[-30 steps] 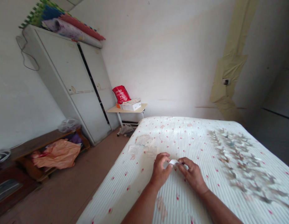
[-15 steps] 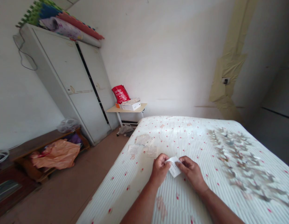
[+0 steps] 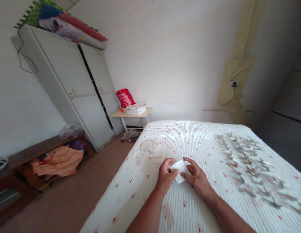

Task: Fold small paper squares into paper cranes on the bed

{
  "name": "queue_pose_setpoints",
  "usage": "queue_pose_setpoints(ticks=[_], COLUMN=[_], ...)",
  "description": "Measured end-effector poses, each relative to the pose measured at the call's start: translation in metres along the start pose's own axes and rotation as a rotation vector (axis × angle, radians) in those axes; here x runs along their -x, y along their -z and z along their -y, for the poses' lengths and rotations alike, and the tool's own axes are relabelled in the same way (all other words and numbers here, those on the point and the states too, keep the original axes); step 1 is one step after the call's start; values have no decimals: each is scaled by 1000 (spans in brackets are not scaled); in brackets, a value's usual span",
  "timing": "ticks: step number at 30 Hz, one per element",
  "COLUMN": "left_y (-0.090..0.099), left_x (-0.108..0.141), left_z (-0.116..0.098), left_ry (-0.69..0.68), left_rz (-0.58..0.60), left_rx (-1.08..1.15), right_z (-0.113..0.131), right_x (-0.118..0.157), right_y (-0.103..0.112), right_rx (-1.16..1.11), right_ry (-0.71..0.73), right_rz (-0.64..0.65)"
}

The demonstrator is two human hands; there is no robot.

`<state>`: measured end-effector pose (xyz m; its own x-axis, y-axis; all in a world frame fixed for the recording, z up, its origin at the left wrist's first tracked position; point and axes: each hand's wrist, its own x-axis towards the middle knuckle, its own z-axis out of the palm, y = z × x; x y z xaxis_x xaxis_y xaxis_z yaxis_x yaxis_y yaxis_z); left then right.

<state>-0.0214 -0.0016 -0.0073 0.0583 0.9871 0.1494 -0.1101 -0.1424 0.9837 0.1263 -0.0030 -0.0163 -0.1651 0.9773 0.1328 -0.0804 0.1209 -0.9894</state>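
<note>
A small folded piece of white paper (image 3: pixel 180 166) is held between my two hands above the bed. My left hand (image 3: pixel 166 174) pinches its left side, thumb on top. My right hand (image 3: pixel 196 176) is at the right side, its thumb against the paper and its index finger raised and apart from the thumb. Loose printed paper pieces (image 3: pixel 158 157) lie on the bed beyond my left hand. Rows of small folded paper shapes (image 3: pixel 250 166) stand on the bed to the right.
The bed (image 3: pixel 184 129) has a white striped cover with red dots. Behind it on the left, a small table (image 3: pixel 116 114) holds a red bag (image 3: pixel 125 98) and a white box (image 3: pixel 136 111). A grey cabinet (image 3: pixel 65 71) and a low wooden shelf (image 3: pixel 26 152) stand at the left.
The fingers of my right hand have spread and lifted from the paper's upper edge. The paper has turned slightly and shifted a little to the left.
</note>
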Motion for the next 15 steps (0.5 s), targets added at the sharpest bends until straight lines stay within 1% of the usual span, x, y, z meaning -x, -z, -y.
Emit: queue_pose_setpoints(ticks=[5,11,15], left_y=[-2,1,2], left_x=[1,-1,-2], left_z=[-6,2,4], left_ry=[40,8,3], left_rz=[-2,29,40], left_rx=[75,45,40], right_z=[-3,1,1], right_x=[-1,-1,-1], right_y=[1,0,0], right_rx=[24,31,91], right_ry=[2,-2,5], right_rz=[-26,-50,-54])
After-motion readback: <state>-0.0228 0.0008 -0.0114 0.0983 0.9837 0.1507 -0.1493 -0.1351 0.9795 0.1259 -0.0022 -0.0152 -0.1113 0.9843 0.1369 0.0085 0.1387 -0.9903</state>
